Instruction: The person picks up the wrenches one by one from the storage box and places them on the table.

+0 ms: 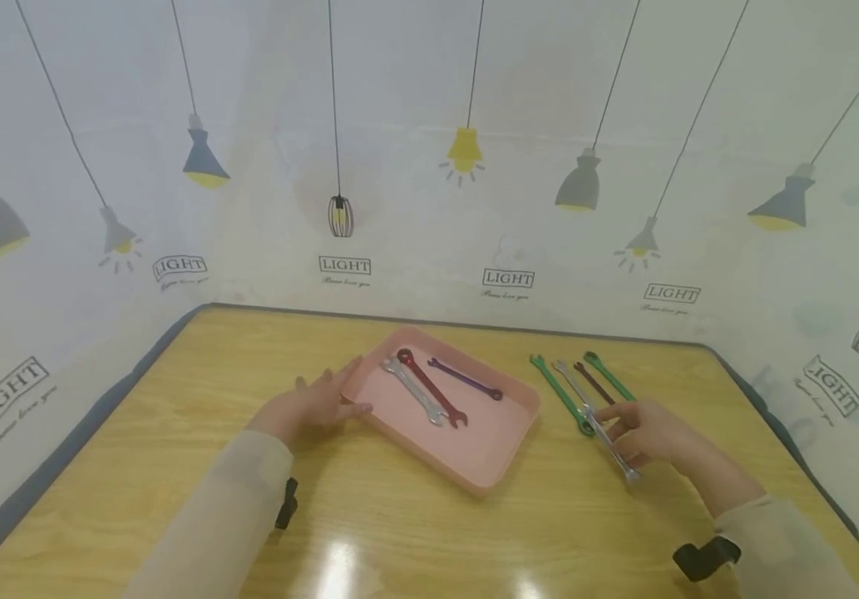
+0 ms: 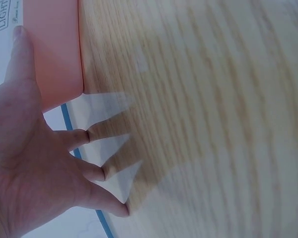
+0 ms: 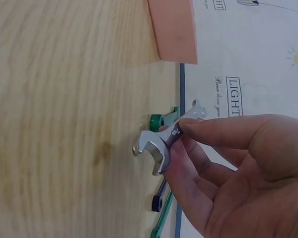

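Right hand [image 1: 651, 429] pinched silver wrench [image 3: 170, 134]; left hand [image 1: 312, 405], fingers spread, touched tray [image 1: 480, 445]. Narrow pinch risked swivel, knocking green wrench [image 1: 558, 392].

Cream sleeves [image 1: 212, 516] carry small black attachments [image 1: 708, 558].

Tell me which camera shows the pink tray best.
The head view: it shows nearly the whole pink tray, inside and rim, with only the left hand at one edge. The left wrist view shows just a piece of its outer wall; the right wrist view, only a small part.
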`<state>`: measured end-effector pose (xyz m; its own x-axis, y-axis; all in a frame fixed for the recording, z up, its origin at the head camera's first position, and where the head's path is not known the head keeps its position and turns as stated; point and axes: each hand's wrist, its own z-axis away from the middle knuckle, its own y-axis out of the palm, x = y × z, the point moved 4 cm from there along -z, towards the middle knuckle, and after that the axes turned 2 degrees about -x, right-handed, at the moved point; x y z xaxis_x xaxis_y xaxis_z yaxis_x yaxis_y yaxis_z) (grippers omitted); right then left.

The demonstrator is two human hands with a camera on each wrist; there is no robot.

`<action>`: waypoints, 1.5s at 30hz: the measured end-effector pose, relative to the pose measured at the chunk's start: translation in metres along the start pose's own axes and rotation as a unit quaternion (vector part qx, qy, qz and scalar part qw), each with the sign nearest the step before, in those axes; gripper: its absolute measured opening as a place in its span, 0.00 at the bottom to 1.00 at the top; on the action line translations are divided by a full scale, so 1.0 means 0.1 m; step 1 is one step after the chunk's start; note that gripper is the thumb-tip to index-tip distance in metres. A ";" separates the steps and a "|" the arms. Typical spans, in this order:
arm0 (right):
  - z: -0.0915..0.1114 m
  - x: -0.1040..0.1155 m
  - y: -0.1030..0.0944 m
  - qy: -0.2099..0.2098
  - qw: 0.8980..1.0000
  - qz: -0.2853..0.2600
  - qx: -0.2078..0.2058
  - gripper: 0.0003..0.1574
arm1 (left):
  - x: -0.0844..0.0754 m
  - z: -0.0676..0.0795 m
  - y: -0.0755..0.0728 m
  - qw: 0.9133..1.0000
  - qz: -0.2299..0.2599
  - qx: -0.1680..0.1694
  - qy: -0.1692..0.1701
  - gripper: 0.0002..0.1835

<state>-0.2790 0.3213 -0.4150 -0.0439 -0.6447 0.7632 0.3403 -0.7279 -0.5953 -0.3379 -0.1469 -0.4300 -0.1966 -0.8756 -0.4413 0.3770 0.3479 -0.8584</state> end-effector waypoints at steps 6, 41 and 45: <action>0.03 -0.14 0.03 0.013 1.000 -0.014 0.003 0.32 | -0.02 0.02 -0.04 1.000 -0.009 -0.003 0.006 0.48; 0.17 -0.26 0.06 0.032 0.999 0.004 0.021 0.28 | 0.00 -0.04 0.01 1.000 0.001 0.009 0.015 0.49; 0.16 -0.27 0.06 0.029 0.999 0.015 0.025 0.26 | 0.01 -0.05 0.02 1.000 0.006 0.009 0.016 0.50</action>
<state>-0.2606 0.3383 -0.4351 -0.0873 -0.6790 0.7289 0.3879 -0.6971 -0.6029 -0.3421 -0.1455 -0.4336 -0.2207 -0.8600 -0.4600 0.3952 0.3524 -0.8483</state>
